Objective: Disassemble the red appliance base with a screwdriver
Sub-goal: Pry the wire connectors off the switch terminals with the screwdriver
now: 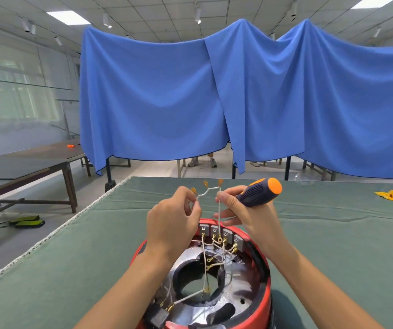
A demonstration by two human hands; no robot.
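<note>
The red appliance base [265, 302] lies upside down on the green table [72, 269], its open underside showing a metal plate, white wires and grey terminal blocks [221, 232]. My left hand [173, 224] pinches a white wire harness [208, 189] with brass terminals, lifted above the base. My right hand [240, 210] grips the dark blue and orange screwdriver [260, 191] by the handle and also pinches a white wire that runs down to the terminal blocks. The screwdriver's shaft is hidden by my hand.
A yellow object [387, 195] lies on the table at the far right. Blue cloth [214, 96] hangs behind the table, with a person's feet [202, 162] under it. A wooden table [36, 162] stands at the left, with black and green pedals [28, 222] on the floor.
</note>
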